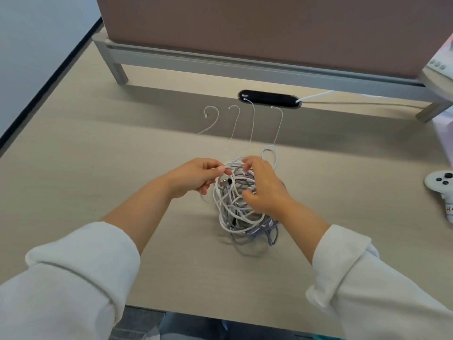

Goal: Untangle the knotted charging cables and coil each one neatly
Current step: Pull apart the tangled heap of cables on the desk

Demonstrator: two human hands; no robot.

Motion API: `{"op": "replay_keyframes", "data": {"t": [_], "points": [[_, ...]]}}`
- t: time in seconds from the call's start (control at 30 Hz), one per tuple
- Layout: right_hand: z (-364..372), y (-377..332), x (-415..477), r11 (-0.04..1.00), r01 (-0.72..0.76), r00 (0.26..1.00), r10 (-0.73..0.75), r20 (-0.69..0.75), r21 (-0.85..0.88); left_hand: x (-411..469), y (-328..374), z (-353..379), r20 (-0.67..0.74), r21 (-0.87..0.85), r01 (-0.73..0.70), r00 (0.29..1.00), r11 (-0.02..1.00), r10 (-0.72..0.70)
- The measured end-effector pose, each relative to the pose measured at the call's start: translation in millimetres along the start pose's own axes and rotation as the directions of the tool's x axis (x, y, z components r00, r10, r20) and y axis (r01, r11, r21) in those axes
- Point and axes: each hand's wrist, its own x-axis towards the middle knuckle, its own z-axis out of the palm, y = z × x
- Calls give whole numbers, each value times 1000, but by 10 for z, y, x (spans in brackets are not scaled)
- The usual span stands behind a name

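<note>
The left hand (196, 176) pinches the tangled white and grey cable pile (241, 214) at 11 o'clock on the pale wooden tabletop (98, 168); the right hand (266, 188) grips it at 2 o'clock.

We find almost nothing we can read. The black cable port (268, 98) set in the surface (122, 168) carries a small white label (245, 95) at its left end, too small to make out. The white controller (441, 185) at the right edge bears a dark handwritten mark (449, 209), perhaps an H.
</note>
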Motion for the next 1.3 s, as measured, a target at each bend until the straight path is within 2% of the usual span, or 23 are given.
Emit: {"op": "replay_keyframes", "data": {"t": [0.1,0.17,0.27,0.3,0.37,0.47,0.53,0.6,0.7,0.73,0.8,0.83,0.9,0.97,1.07,1.13,1.2,1.3], "points": [[8,-33,78,1000,19,992,-19,125,1,-36,86,-13,0,43,-47,999,998,48],[37,10,144,989,48,982,-21,188,-142,-41,136,-17,-43,3,-92,995,996,92],[31,147,182,939,8,987,49,156,-344,29,117,-81,-301,-223,-129,952,966,58],[19,204,176,936,-28,988,79,133,-350,53,88,-109,-385,-253,-131,923,959,24],[-7,303,145,942,-95,982,142,125,-323,102,-6,-117,-441,-224,-88,897,971,-20],[-3,382,111,943,-91,979,143,143,-321,152,-154,16,-408,-33,-31,913,999,14],[33,404,93,943,-65,984,114,134,-328,158,-222,151,-399,234,-57,905,971,149],[88,436,80,941,-4,984,64,166,-338,160,-296,268,-322,505,-121,892,855,317],[137,479,32,910,58,966,53,255,-410,136,-430,359,-86,780,-248,867,574,491],[148,486,23,880,83,958,58,279,-468,129,-494,360,-25,834,-266,857,483,515],[146,491,21,838,100,960,61,275,-536,122,-569,349,45,874,-256,889,413,455],[149,499,24,850,86,967,54,248,-520,113,-586,339,64,888,-240,910,392,410],[142,515,27,933,-1,981,70,179,-360,98,-599,306,58,910,-197,932,366,358],[118,523,20,984,-96,978,121,168,-149,100,-599,280,17,900,-197,907,390,421],[36,501,40,985,-164,969,150,197,53,106,-562,274,-94,894,-218,762,392,640],[-23,434,46,964,-197,964,158,216,176,102,-543,285,-109,881,-256,708,398,698],[-47,389,43,932,-218,963,156,221,289,98,-504,318,-125,794,-304,766,527,631],[-30,401,45,900,-241,962,171,215,362,109,-465,316,-240,562,-194,892,804,383]]}}
